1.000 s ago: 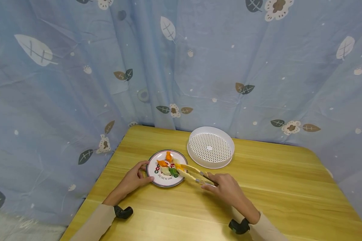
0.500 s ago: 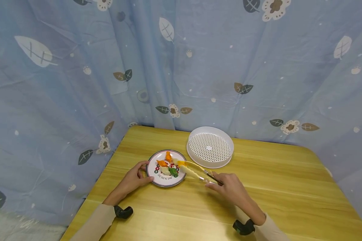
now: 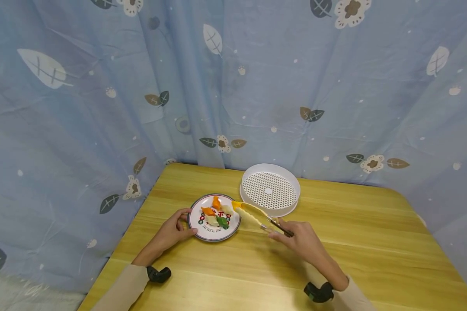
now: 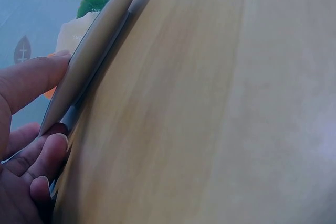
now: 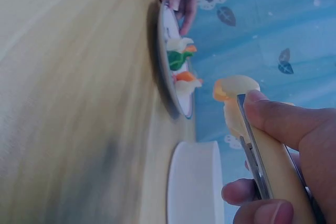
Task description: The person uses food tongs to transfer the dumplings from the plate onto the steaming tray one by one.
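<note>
My left hand (image 3: 172, 230) pinches the near-left rim of a round white plate (image 3: 234, 226), thumb over the edge and fingers curled beneath it in the left wrist view. Several small dumplings lie on the plate: orange ones (image 3: 215, 202), whitish ones (image 3: 212, 220) and a green one (image 3: 222, 222). With curled fingers and thumb, my right hand (image 3: 303, 239) grips a pair of food tongs (image 3: 250, 217) with cream ends. Between the tong tips sits a yellow-orange dumpling (image 5: 220, 91), raised beside the plate's right rim.
A round white steamer tray (image 3: 270, 190) with a perforated bottom stands just behind and right of the plate. The wooden table (image 3: 358, 233) extends to the right. A blue patterned curtain (image 3: 257, 86) hangs along the table's back and left.
The tongs have lifted the yellow-orange dumpling off the plate and moved right and up, towards the steamer tray. My left hand has stayed at the plate's rim.
</note>
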`<state>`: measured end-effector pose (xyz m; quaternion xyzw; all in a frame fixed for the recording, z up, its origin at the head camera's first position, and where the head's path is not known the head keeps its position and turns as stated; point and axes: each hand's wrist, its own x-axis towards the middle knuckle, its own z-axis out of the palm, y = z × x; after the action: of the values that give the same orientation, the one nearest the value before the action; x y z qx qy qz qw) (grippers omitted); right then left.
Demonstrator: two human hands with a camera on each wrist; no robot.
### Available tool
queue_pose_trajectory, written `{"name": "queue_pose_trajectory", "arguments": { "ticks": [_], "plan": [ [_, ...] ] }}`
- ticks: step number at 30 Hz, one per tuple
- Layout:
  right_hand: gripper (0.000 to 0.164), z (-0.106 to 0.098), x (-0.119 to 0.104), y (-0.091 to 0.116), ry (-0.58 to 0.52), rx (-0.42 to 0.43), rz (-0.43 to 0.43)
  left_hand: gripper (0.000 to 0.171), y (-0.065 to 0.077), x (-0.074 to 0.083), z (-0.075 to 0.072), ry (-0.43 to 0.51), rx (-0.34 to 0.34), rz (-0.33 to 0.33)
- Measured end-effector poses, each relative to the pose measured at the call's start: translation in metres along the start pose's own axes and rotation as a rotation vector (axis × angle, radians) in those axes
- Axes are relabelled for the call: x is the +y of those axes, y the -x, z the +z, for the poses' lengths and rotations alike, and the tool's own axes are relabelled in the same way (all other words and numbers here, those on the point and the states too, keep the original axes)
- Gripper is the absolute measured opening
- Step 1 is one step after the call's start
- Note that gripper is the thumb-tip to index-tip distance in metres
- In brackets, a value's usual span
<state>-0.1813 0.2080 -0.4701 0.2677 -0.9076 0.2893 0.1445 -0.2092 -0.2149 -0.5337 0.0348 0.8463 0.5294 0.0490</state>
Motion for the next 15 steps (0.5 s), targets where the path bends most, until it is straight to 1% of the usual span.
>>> {"name": "queue_pose_trajectory", "arguments": {
  "ticks": [6, 15],
  "plan": [
    [0.052, -0.013, 0.005, -0.004, 0.016, 0.004, 0.046, 0.071, 0.0, 0.0, 0.0, 0.018, -0.006, 0.003],
    [0.055, -0.031, 0.021, -0.011, 0.036, 0.01, 0.152, 0.072, 0.0, -0.001, -0.001, 0.017, -0.012, -0.007]
  ]
}}
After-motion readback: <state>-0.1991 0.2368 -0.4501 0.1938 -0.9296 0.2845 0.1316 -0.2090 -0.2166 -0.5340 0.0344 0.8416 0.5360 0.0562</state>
